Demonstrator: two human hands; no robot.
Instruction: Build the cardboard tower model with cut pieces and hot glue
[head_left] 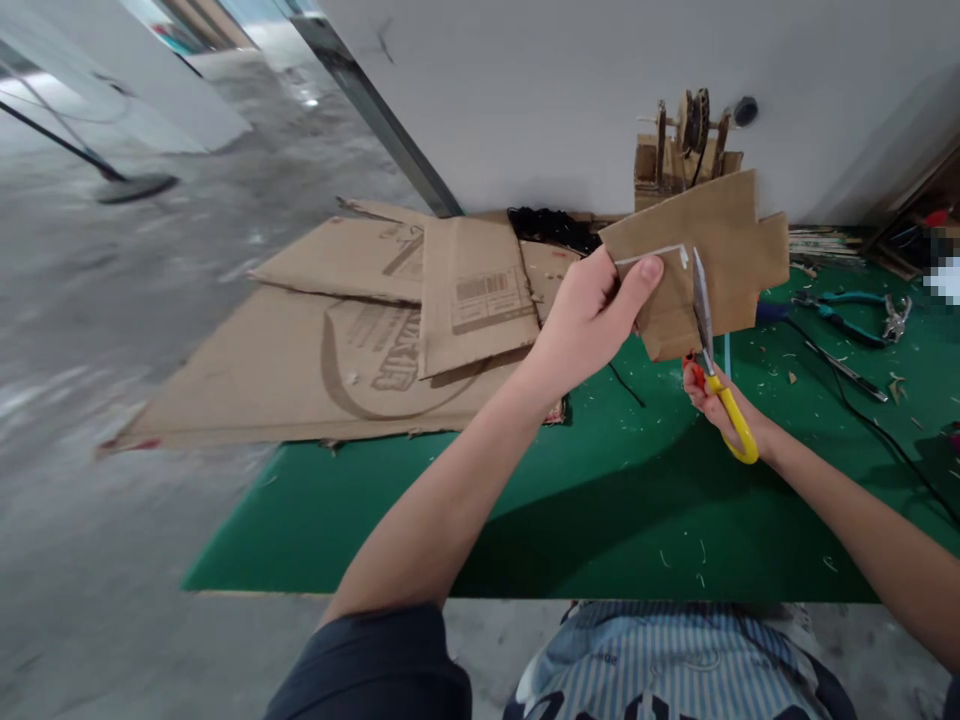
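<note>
My left hand grips a piece of brown cardboard by its left side, thumb on top and fingers hidden behind. A white line with a corner is marked on the cardboard beside my thumb. In my right hand is a pair of scissors with a yellow handle and a red part partly covered by my fingers. One blade lies over the face of the cardboard, its tip close to the white mark, with the lower edge of the piece at the scissors' pivot. The cardboard is held up above the green table.
Large flattened cardboard sheets cover the table's left part and overhang its edge. A cardboard device with a spool stands against the wall behind. Pliers, a thin craft knife, a black cable and scraps lie right on the green tabletop.
</note>
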